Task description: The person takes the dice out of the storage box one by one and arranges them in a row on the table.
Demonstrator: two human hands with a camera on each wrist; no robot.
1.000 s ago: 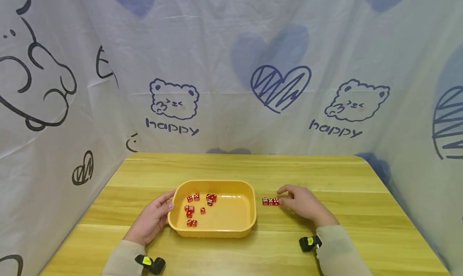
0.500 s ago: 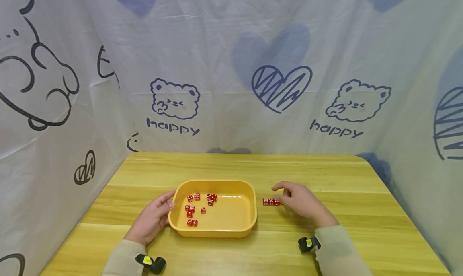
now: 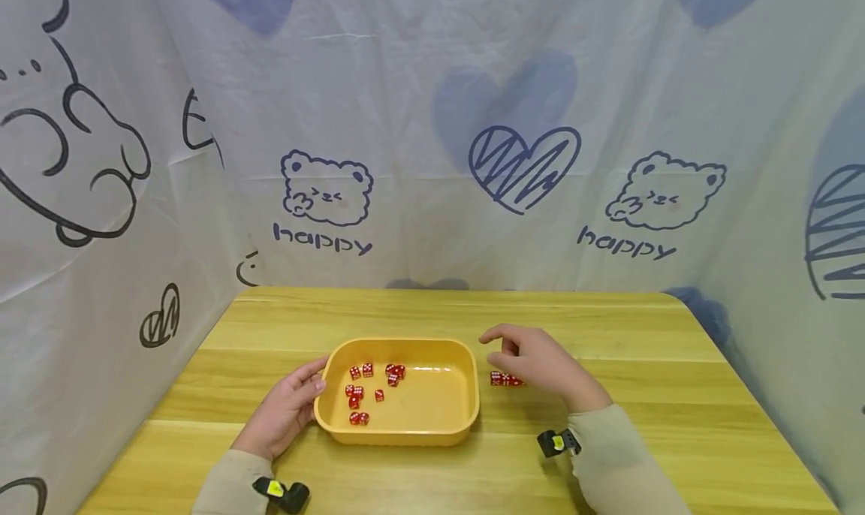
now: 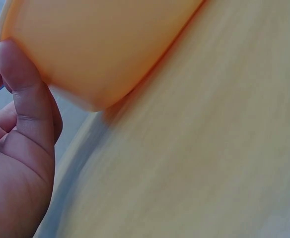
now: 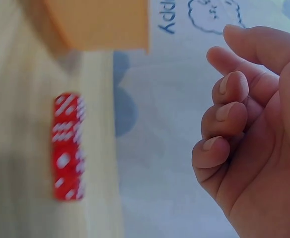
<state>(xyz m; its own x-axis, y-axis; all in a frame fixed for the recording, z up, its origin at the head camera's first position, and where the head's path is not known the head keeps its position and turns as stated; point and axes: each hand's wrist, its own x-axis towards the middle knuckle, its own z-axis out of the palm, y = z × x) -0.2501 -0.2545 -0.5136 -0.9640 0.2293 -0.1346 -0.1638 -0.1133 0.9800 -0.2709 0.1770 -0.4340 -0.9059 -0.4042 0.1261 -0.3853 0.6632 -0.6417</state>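
- My right grip (image 3: pixel 537 359), right of centre in the lower half of the head view, has hold of nothing that I can see; forefinger and thumb stand a little apart, the other fingers loosely curled.
- Just below it in that view, partly hidden by my hand, lies the row of red dice (image 3: pixel 503 379); the right wrist view shows four, set side by side and touching.
- My left grip (image 3: pixel 284 410), lower left of centre, holds the yellow tray (image 3: pixel 432 406) by its left end, thumb at the rim.
- About eleven loose red dice (image 3: pixel 354 401) lie inside the tray, mostly toward its left half, in small clumps with one on its own.
- I judge that I am between placements: the row is begun, and my free right grip is poised near the tray's right rim to fetch another die.
- The next move, as I read it, calls for reaching over that rim, pinching one die, and setting it flush at an end of the row without nudging the others.
- Around this, the wooden counter (image 3: pixel 432 479) fills the bottom of the frame, with a printed curtain (image 3: pixel 405 109) behind.
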